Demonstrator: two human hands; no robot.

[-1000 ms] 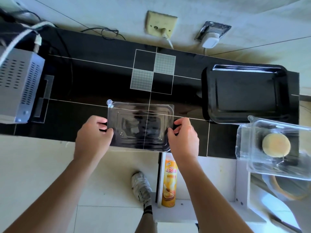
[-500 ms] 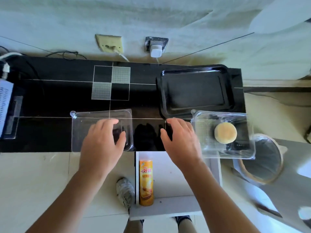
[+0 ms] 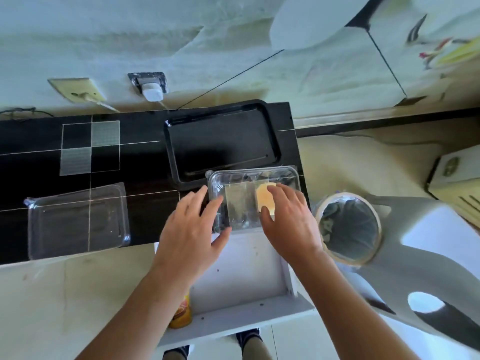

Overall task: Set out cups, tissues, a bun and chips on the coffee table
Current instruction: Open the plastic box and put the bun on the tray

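A glossy black coffee table (image 3: 145, 162) with thin white grid lines stands against a pale wall; the right hand (image 3: 291, 219), fingers curled, grips the round yellow bun (image 3: 263, 201) inside a clear plastic container (image 3: 241, 203) at the table's near right edge; the left hand (image 3: 192, 229) rests spread-fingered on the container's left side; no writing is legible.

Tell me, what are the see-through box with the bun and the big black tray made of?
The box looks like thin clear plastic: the table shows through it and its ribbed walls glint. The tray is glossy black with a raised rim catching light, probably plastic, though coated metal can't be ruled out.
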